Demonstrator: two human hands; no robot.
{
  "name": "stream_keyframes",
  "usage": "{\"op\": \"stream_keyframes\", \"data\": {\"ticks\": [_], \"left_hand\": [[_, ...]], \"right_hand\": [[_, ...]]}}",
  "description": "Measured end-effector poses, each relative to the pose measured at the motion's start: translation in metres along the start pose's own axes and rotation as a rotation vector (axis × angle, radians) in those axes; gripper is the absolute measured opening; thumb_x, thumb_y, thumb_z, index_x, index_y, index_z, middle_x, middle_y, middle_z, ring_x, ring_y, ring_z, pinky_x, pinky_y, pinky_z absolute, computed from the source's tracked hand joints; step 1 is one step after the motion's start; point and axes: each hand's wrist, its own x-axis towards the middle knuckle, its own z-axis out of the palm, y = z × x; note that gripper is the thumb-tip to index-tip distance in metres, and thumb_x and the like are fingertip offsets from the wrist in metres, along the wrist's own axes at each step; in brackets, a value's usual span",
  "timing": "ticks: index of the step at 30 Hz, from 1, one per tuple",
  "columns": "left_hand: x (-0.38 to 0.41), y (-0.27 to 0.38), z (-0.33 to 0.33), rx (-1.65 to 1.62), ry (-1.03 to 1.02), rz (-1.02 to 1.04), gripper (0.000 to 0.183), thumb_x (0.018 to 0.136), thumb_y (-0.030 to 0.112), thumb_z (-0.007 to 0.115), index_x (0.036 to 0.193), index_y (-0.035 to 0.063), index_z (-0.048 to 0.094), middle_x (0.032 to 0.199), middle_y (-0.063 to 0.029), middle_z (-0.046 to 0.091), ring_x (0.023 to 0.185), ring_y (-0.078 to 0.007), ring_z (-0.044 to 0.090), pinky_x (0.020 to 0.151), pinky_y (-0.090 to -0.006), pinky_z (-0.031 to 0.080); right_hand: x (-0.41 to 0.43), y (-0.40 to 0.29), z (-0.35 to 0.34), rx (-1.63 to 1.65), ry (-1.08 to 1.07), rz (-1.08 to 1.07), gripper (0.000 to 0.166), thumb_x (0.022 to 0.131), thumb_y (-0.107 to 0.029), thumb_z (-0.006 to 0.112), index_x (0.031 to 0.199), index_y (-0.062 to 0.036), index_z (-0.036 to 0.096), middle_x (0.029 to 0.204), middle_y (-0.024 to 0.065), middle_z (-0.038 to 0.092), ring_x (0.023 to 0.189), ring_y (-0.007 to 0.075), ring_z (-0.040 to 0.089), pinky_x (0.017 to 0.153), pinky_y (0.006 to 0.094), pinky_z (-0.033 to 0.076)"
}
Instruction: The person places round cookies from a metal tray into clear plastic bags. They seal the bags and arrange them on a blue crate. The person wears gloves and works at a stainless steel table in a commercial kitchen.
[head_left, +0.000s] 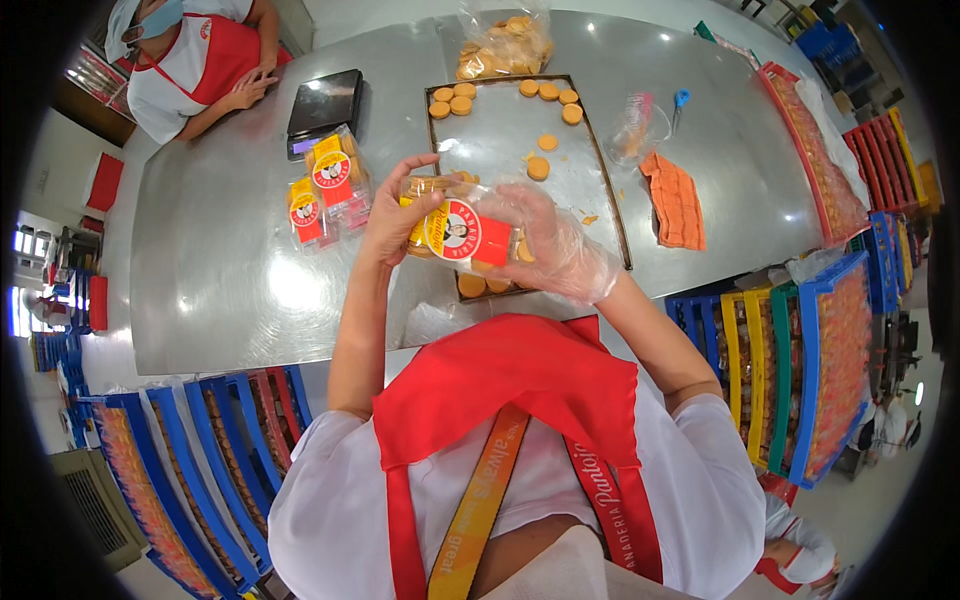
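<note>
My bare left hand (388, 221) grips the left end of a clear plastic bag of round biscuits (480, 244), its thumb on the front. The bag bears a red and yellow printed label and lies sideways above the tray. Around its right end is my right hand (566, 244), in a clear plastic glove; some of its fingers are hidden. Below the hands, a dark-rimmed metal tray (491, 150) holds loose round biscuits (538, 168) and crumbs. Left of my left hand, filled labelled packs (334, 176) lie against a black digital scale (324, 109).
A large bag of biscuits (506, 49) stands behind the tray on the steel table (217, 225). To the right lie an orange cloth (673, 202), blue-handled scissors (680, 105) and a plastic bag (634, 135). Stacked crates (787, 375) flank me. A masked person (195, 67) leans at the far left.
</note>
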Motion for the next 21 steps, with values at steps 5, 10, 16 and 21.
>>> {"op": "stream_keyframes", "data": {"ticks": [5, 10, 16, 21], "left_hand": [[-0.001, -0.001, -0.01, -0.085, -0.051, -0.104, 0.06, 0.073, 0.0, 0.073, 0.127, 0.0073, 0.048, 0.099, -0.0065, 0.064, 0.089, -0.0147, 0.064, 0.077, -0.0285, 0.055], [-0.003, -0.009, -0.019, 0.026, -0.148, -0.052, 0.078, 0.062, 0.019, 0.085, 0.129, 0.008, 0.045, 0.095, -0.0039, 0.063, 0.091, -0.0151, 0.063, 0.082, -0.0295, 0.053], [-0.029, -0.022, -0.047, -0.215, 0.18, 0.308, 0.082, 0.061, 0.02, 0.087, 0.128, 0.0079, 0.042, 0.111, -0.0119, 0.061, 0.102, -0.0232, 0.061, 0.089, -0.035, 0.052], [-0.027, -0.014, -0.049, -0.124, 0.251, 0.492, 0.083, 0.057, 0.015, 0.088, 0.126, 0.0071, 0.043, 0.112, -0.0144, 0.061, 0.103, -0.0238, 0.06, 0.09, -0.0352, 0.051]], "right_hand": [[0.018, -0.022, -0.003, 0.059, -0.142, 0.135, 0.07, 0.07, -0.012, 0.077, 0.129, -0.0074, 0.04, 0.127, 0.0117, 0.05, 0.113, 0.0305, 0.051, 0.096, 0.0359, 0.042], [0.02, -0.038, 0.01, 0.09, -0.123, 0.103, 0.063, 0.072, -0.008, 0.074, 0.126, -0.007, 0.041, 0.116, 0.0108, 0.056, 0.107, 0.0272, 0.055, 0.09, 0.0335, 0.045], [0.018, 0.058, -0.013, 0.174, 0.382, 0.682, 0.025, 0.083, -0.017, 0.066, 0.099, -0.0027, 0.054, 0.091, 0.0144, 0.063, 0.085, 0.0256, 0.063, 0.074, 0.0367, 0.049], [-0.016, 0.191, 0.044, -0.397, 0.121, 0.768, 0.023, 0.077, -0.016, 0.067, 0.09, -0.0033, 0.053, 0.081, 0.0193, 0.06, 0.08, 0.0352, 0.059, 0.072, 0.0409, 0.047]]}}
